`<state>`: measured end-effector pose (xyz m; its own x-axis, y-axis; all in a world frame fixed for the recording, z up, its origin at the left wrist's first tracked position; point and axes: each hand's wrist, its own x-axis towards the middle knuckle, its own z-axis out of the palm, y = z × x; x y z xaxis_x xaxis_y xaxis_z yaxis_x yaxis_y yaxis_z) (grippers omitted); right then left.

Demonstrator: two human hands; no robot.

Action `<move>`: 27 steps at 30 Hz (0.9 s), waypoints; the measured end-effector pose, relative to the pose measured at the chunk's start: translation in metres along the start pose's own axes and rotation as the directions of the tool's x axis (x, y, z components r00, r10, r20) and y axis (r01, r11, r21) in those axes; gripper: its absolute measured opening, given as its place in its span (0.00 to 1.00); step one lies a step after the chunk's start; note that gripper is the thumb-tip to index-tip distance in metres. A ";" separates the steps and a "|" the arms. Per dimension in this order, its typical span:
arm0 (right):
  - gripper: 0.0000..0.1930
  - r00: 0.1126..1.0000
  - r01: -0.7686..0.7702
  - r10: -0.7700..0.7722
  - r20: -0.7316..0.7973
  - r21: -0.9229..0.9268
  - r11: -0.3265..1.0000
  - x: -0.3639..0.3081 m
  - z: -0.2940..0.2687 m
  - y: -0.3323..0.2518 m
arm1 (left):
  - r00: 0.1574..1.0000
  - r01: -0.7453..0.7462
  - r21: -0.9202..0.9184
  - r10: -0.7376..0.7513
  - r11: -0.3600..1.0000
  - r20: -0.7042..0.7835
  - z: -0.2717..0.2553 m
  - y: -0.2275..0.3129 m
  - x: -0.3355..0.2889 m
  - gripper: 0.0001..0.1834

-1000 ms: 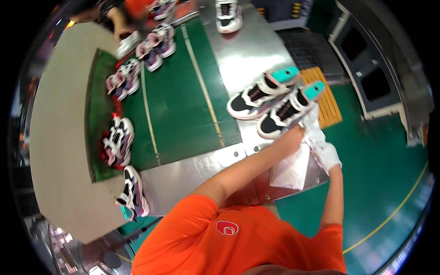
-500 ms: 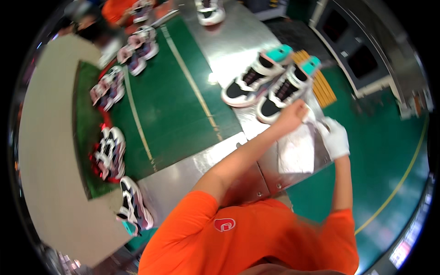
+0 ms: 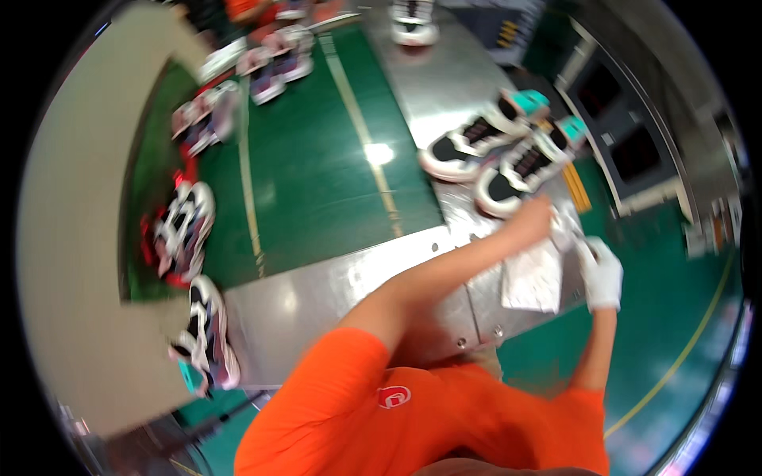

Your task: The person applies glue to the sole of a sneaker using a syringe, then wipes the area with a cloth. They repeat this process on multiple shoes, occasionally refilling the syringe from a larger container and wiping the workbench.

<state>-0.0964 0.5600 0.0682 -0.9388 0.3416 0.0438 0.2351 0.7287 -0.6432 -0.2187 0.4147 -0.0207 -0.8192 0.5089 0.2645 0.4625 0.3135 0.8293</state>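
Note:
My bare left hand [image 3: 533,222] is closed just in front of the toe of a sneaker, its fingers partly smeared by motion. My right hand [image 3: 602,276], in a white glove, pinches a thin crumpled white sheet [image 3: 565,226] that stretches between both hands. Below them a stack of white paper sheets [image 3: 532,279] lies on the metal table. Two sneakers [image 3: 514,181] [image 3: 468,147], white and black with teal inside the heel, stand side by side beyond my left hand.
A green conveyor belt [image 3: 309,151] runs to the left of the metal table [image 3: 357,274]. Several sneakers line a curved side belt, and one sneaker [image 3: 208,333] stands at the table's left end. Another sneaker [image 3: 414,22] is at the far end. A grey cabinet [image 3: 627,119] stands at right.
The whole view has shifted, so table and shoes appear farther right. My hands stay close together over the paper, with the white sheet still between them.

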 end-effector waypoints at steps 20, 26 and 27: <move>0.11 0.997 0.057 -0.079 0.021 0.513 0.857 -0.156 0.036 -0.004 | 0.914 0.275 0.004 -0.260 0.961 -0.311 -0.135 0.085 -0.283 0.15; 0.10 0.974 -0.183 0.056 0.221 0.606 0.774 -0.180 0.050 -0.011 | 0.946 0.243 0.159 -0.197 0.957 -0.259 -0.130 0.071 -0.270 0.14; 0.11 0.978 -0.169 0.058 0.198 0.605 0.778 -0.182 0.052 -0.011 | 0.961 0.191 0.209 -0.140 0.959 -0.239 -0.126 0.066 -0.260 0.14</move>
<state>0.0590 0.4595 0.0276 -0.9548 0.2589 -0.1459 0.1889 0.1498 -0.9705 -0.0184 0.2023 0.0269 -0.9329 0.2536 0.2558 0.3575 0.5653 0.7434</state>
